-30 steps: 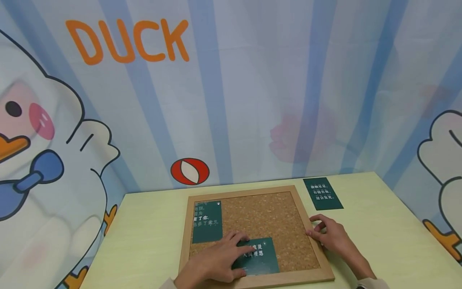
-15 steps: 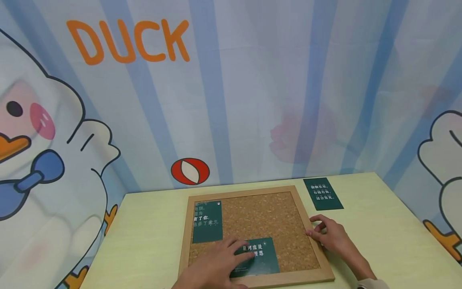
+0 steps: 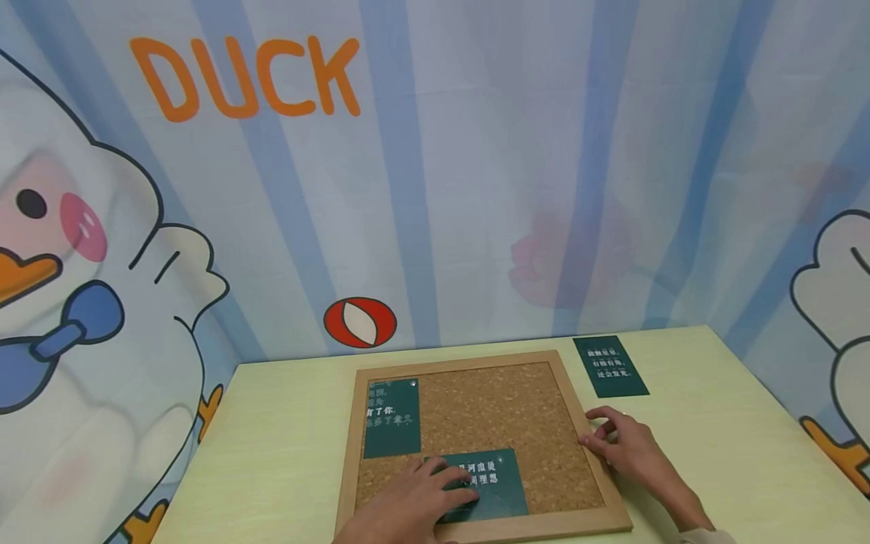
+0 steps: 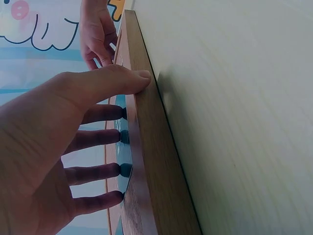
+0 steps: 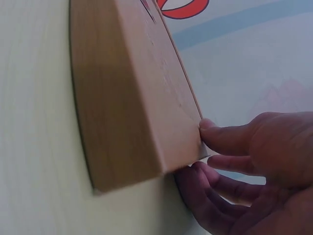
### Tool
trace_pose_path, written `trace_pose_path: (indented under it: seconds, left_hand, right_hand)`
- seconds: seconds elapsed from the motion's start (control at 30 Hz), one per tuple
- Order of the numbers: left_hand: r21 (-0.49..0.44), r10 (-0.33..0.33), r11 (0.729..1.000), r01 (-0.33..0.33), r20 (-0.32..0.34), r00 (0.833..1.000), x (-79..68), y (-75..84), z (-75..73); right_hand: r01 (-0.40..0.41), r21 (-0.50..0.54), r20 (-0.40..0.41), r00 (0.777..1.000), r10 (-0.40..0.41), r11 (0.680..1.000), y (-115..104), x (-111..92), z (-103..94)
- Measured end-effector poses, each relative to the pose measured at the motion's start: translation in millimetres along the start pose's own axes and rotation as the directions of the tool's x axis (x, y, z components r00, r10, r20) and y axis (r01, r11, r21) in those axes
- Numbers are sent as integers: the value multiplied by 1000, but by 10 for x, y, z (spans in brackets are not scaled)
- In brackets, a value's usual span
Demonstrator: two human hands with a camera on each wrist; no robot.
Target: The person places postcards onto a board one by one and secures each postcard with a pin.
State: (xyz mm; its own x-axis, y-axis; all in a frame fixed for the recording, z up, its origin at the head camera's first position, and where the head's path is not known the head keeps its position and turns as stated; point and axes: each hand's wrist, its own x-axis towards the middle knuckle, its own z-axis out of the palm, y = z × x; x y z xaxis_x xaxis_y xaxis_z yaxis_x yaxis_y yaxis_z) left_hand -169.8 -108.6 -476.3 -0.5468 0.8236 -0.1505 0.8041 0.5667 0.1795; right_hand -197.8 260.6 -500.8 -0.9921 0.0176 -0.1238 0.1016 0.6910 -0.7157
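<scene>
Basically, the horizontal dark-green text card (image 3: 499, 500) is lying at the near edge of the wood-framed corkboard (image 3: 496, 408), directly under the fingers of the left hand (image 3: 416, 500), the nearer one; its long axis is running along the board's near rail (image 3: 544, 525). That grip is looking released: straight, spread fingers touching the card, thumb resting on the rail. The right hand (image 3: 628, 449) is grasping the board's right rail (image 3: 605, 483), thumb and bent fingers bracketing it. A vertical green card (image 3: 393, 440) is sitting in the board's far-left corner; a loose green card (image 3: 614, 385) is lying on the counter (image 3: 285, 423) off its far-right corner. Cards are looking flat and glossy, cork speckled, rails squared.
</scene>
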Motion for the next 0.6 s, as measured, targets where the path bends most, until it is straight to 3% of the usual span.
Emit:
trace_pose_path:
  seconds: [0.13,0.33,0.47,0.6]
  left_hand:
    - [-16,-10,1000,10,10,1000,4,6,-12]
    - [-26,-23,999,23,12,1000,4,31,-29]
    - [-27,-20,999,21,10,1000,4,26,-31]
    - [-25,-13,1000,13,12,1000,9,12,-31]
  right_hand:
    - [24,-5,-16,1000,-24,1000,33,-18,-97]
    - [128,-138,-78,987,-139,982,166,-80,-391]
    - [139,-178,-17,989,-144,974,275,-117,-532]
    - [136,-206,76,990,-123,969,405,-150,-542]
